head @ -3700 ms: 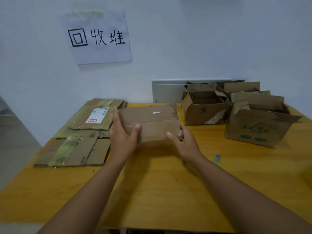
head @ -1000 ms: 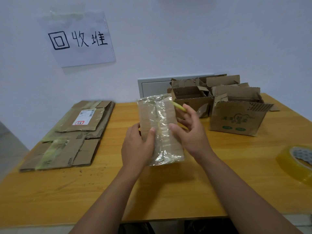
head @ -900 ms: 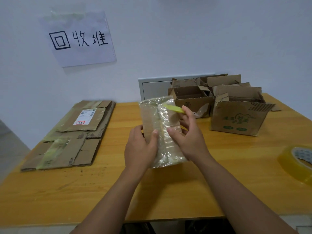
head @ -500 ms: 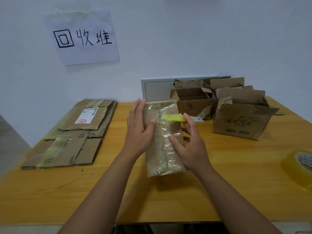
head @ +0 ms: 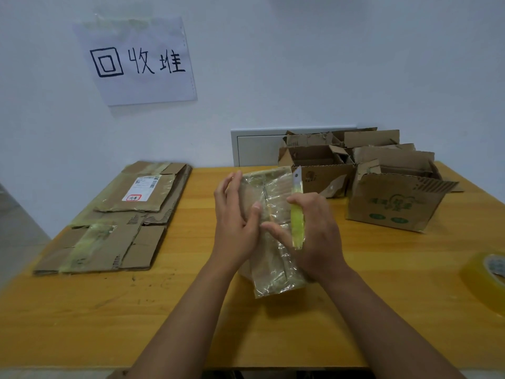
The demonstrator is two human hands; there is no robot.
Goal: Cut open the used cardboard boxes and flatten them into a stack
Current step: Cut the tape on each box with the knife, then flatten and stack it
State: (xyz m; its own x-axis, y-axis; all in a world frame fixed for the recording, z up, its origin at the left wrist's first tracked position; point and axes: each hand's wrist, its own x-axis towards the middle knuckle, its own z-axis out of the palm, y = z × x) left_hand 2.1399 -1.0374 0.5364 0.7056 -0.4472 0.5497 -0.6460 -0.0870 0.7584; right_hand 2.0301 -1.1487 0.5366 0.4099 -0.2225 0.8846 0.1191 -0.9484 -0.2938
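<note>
- Head view: the left hand [head: 235,217] is bracing the tape-wrapped cardboard box [head: 270,236] upright on the wooden table [head: 191,310], fingers curled round its side.
- The right hand [head: 314,233] is clamping the yellow-green utility knife [head: 297,214], blade up.
- Advice: the blade should be following the taped centre seam, away from the bracing thumb.

On the table [head: 382,310] before us we hold the taped box [head: 273,242] upright at the middle, between our left hand [head: 235,222] and right hand [head: 319,231]. The flattened stack [head: 120,222] lies to the left, the open boxes [head: 382,181] behind to the right, the tape roll [head: 489,277] at the right edge. A paper sign [head: 139,61] hangs on the wall above the stack.
</note>
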